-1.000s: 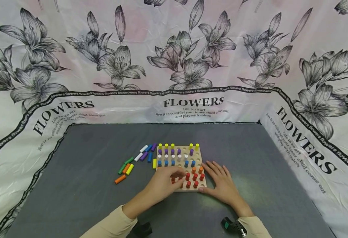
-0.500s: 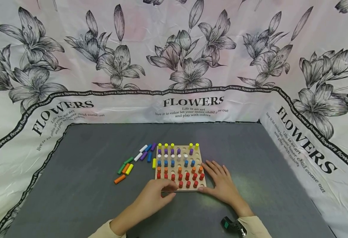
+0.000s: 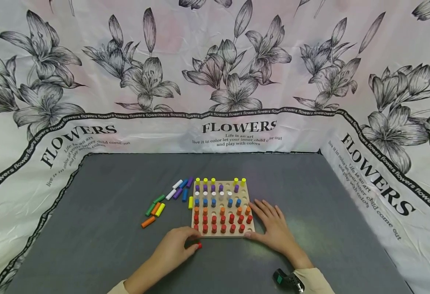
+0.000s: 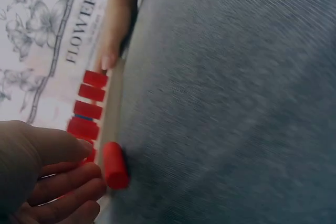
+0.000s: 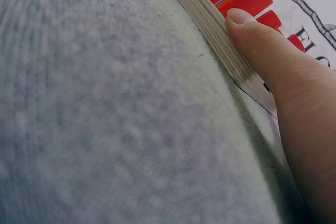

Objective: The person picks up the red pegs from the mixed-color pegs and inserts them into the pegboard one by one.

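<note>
A square wooden pegboard (image 3: 246,196) lies on the table, holding rows of yellow, purple, white, blue, orange and red pegs. My left hand (image 3: 176,247) is at its front left corner, thumb and fingers apart and loosely bent. A loose red peg (image 4: 115,166) lies beside the board's front edge in the left wrist view, just past the fingertips and not between them. My right hand (image 3: 273,228) rests spread at the board's right side. In the right wrist view its thumb (image 5: 257,38) touches the board's edge near the red pegs.
Left of the board lie several loose pegs, among them a white peg (image 3: 170,194), a green peg (image 3: 150,209), an orange peg (image 3: 148,221) and a yellow peg (image 3: 190,202). A black strap device (image 3: 288,280) is at the right wrist. Flower-printed cloth (image 3: 237,134) walls the grey table (image 3: 126,175).
My left hand has moved left and toward the front, off the red pegs to the board's front left corner. A loose red peg now shows by its thumb. My right hand has stayed put.
</note>
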A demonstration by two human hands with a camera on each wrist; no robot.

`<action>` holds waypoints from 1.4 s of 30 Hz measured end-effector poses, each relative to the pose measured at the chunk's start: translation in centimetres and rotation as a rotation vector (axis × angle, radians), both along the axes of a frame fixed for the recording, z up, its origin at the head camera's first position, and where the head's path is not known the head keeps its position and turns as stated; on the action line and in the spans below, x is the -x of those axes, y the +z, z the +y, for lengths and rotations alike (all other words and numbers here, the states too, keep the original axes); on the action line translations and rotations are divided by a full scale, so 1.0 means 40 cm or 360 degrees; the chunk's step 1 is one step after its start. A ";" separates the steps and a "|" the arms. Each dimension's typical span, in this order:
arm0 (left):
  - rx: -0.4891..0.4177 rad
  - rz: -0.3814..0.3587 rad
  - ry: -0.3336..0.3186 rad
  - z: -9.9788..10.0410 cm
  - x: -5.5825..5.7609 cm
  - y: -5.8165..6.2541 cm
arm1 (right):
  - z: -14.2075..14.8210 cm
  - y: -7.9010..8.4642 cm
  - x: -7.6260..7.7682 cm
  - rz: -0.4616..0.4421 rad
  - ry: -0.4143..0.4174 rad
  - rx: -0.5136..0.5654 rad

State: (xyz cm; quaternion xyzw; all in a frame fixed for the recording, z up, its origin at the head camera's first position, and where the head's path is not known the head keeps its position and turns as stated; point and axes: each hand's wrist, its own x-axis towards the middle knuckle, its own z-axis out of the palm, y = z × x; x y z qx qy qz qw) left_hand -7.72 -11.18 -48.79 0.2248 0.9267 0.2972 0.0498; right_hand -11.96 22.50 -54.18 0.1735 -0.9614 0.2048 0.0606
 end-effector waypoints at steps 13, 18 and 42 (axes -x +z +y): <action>0.0029 -0.0033 -0.0080 -0.004 -0.007 -0.022 | 0.002 -0.003 -0.001 -0.0005 0.0010 -0.0009; 0.0035 -0.0027 -0.0099 0.001 -0.009 -0.021 | 0.002 -0.001 -0.002 -0.0002 0.0007 -0.0014; -0.0065 -0.0034 -0.0225 0.046 0.004 0.015 | 0.007 0.007 0.000 -0.0010 0.0011 -0.0015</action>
